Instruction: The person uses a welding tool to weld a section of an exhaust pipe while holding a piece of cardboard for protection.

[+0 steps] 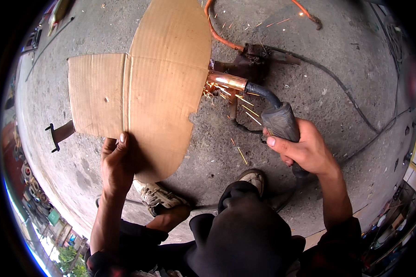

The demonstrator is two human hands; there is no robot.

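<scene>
Just beyond the left hand [116, 162] spreads a large sheet of brown cardboard [166, 92], its near edge gripped with that hand's thumb on top. From where I stand, the right hand [311, 148] is wrapped around a dark-handled welding torch [281, 121]; ahead and left of it, the copper nozzle [232, 81] reaches the cardboard's edge amid flying sparks [247, 111]. Farther ahead, an orange cable [223, 40] meets rusty metal [247, 64] on the concrete floor [346, 60].
</scene>
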